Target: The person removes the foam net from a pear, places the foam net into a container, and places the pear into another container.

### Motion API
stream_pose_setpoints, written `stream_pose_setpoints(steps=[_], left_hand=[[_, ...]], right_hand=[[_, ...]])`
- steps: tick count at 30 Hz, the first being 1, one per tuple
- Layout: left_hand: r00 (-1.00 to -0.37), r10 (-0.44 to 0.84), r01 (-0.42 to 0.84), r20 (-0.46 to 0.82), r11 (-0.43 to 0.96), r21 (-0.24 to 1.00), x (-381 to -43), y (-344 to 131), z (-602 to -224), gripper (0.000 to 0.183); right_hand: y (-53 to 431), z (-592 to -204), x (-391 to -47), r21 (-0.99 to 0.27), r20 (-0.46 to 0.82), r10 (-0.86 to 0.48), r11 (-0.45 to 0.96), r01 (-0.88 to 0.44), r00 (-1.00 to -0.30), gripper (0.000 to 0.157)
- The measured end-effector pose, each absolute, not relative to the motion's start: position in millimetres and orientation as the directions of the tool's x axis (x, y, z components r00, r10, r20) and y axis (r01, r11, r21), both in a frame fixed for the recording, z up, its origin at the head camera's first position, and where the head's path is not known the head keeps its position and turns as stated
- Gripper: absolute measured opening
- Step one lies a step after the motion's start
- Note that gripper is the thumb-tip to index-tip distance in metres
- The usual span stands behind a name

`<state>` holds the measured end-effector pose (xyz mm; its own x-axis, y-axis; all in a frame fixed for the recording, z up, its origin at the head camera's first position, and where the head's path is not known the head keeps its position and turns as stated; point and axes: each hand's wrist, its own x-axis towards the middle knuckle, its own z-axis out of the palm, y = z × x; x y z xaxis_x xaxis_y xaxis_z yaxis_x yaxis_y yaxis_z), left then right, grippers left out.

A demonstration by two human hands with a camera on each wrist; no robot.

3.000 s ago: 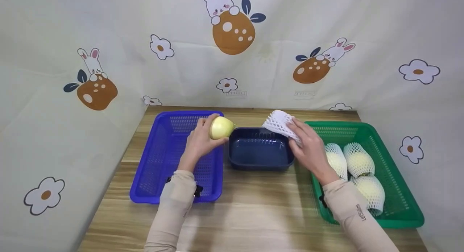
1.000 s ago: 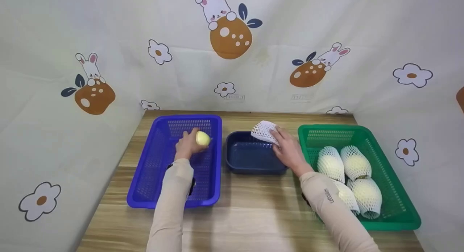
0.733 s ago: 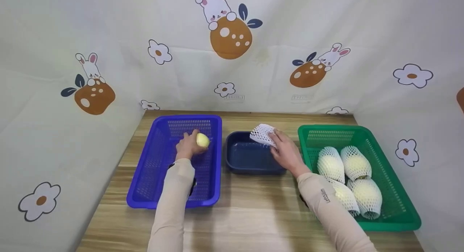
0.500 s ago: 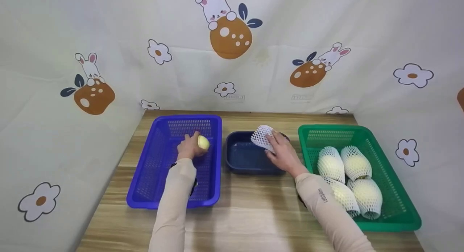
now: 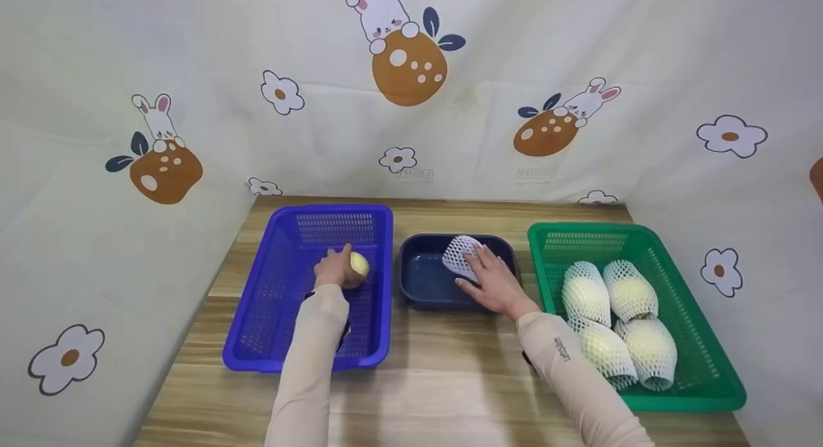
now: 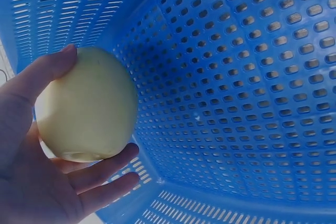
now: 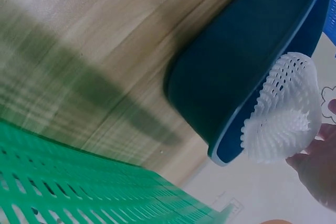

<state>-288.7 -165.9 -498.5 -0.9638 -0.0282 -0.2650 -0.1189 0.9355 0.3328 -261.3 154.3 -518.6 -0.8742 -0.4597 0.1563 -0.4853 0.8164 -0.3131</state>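
Compared with three seconds ago, the pale yellow pear (image 5: 360, 264) has moved from above the blue basket's right rim down inside the blue basket (image 5: 384, 305), and the white foam net (image 5: 459, 256) has come lower over the navy tray (image 5: 443, 301). The pear is in the far right part of the basket; whether it touches the bottom is unclear. The left hand (image 5: 333, 268) has its grip curled round it, thumb on one side and fingers on the other. The right hand (image 5: 494, 285) has its grip pinching the net, which tilts partly inside the tray. The tray stands between the blue basket and, at right, a green basket (image 5: 685, 405) with four netted pears (image 5: 633, 292) in its near left part. All three containers stand on a wood-grain bench (image 5: 437, 383), with a printed cloth (image 5: 476, 132) behind.
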Motion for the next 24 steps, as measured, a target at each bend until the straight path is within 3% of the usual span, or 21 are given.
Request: stream_pose_setpoints(steps=[24], left_hand=[[-0.952,-0.035,-0.128,-0.305,0.949,0.288,-283,-169,-511,0.077]], right_hand=[[157,-542,-256,-0.269,0.006,-0.438,0.865,-0.424,-0.899,0.063]])
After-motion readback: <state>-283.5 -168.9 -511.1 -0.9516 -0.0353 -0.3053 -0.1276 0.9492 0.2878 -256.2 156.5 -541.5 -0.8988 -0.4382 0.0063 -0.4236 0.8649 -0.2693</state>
